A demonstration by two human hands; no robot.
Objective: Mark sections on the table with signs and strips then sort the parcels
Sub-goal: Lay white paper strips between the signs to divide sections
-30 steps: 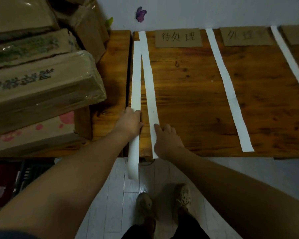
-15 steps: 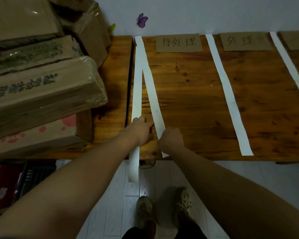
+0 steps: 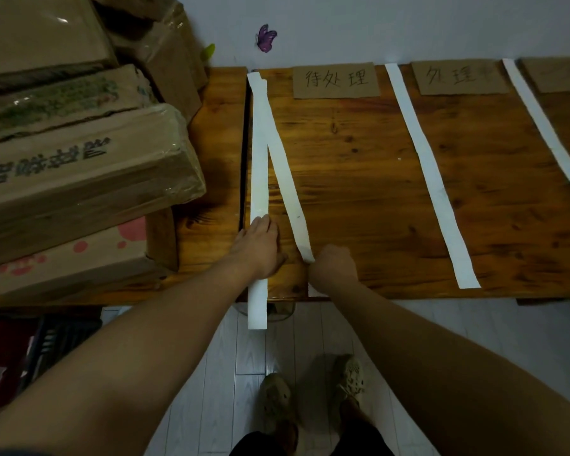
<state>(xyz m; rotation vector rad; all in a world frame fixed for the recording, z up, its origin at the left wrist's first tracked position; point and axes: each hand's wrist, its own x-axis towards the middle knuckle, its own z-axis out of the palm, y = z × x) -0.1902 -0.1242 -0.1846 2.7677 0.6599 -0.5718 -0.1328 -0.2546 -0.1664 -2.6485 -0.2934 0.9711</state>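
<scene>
Two white paper strips meet at the far left corner of the wooden table (image 3: 359,179). My left hand (image 3: 259,250) presses flat on the left strip (image 3: 259,166), whose near end hangs over the table's front edge. My right hand (image 3: 334,263) has its fingers curled round the near end of the slanted strip (image 3: 285,172). Two more white strips (image 3: 430,172) (image 3: 547,126) lie farther right. Cardboard signs (image 3: 335,80) (image 3: 458,77) with handwritten characters lie along the back edge, and a third sign (image 3: 556,74) is partly cut off.
Several taped cardboard parcels (image 3: 79,166) are stacked on the second wooden table (image 3: 211,179) at the left. A purple butterfly sticker (image 3: 266,37) is on the wall. My feet (image 3: 310,399) stand on pale floorboards below the table edge.
The slanted strip's near end has swung right, widening the gap between the two strips. My right hand went from flat on it to curled round its end. My left hand stayed on the left strip.
</scene>
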